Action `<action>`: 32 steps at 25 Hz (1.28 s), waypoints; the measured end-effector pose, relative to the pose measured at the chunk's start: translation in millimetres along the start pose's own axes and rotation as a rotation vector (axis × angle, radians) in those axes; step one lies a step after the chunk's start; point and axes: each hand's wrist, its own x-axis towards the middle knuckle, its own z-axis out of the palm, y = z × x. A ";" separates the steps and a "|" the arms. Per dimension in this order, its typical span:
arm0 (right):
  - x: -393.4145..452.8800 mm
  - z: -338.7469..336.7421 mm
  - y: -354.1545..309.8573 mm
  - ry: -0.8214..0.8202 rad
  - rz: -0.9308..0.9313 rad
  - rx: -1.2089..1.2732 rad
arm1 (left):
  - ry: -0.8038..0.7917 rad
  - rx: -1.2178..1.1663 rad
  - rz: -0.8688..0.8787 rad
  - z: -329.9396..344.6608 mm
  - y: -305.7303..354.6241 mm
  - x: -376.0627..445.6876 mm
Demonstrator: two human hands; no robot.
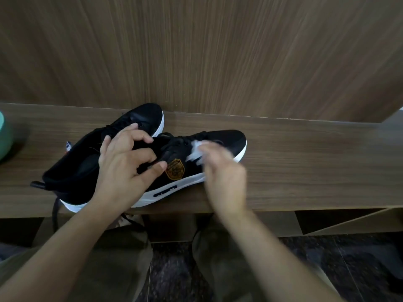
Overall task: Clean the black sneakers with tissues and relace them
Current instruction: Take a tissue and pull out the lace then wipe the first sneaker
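Along the front edge of the bench [305,162] we see the near sneaker [224,138], its heel overhanging; our left hand [124,162] grips its collar, our blurred right hand [222,171] pinches a tissue [196,152] against its side. Right of it lies open bench. Its gold badge [175,169] is unreadable.

1. Left hand [124,162]: reaches in from the lower left on a bare forearm, fingers curled and spread, thumb out to the right, gripping the near shoe [174,168] at its collar.
2. Right hand [222,168]: reaches in from the lower right on a bare forearm, blurred, fingers bunched around a white tissue [196,152] held against the shoe's side.
3. Both hands sit close together over the shelf's [305,171] front edge.
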 end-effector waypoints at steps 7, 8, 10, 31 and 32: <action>11.0 -6.5 43.1 0.023 -0.001 -0.151 | -0.039 -0.269 -0.102 -3.2 -1.4 -4.5; 18.8 -13.0 59.1 0.042 0.139 -0.144 | -0.026 -0.270 -0.111 -2.9 -0.3 -4.5; 24.5 -23.5 67.9 0.054 0.305 -0.087 | 0.030 -0.283 -0.141 -1.6 1.4 -2.1; -44.4 -8.5 -27.1 -0.036 -0.038 -0.035 | 0.027 -0.451 -0.262 3.8 14.3 0.8; -39.8 -7.0 -24.1 -0.032 -0.060 -0.002 | 0.021 -0.465 -0.257 3.6 14.8 0.5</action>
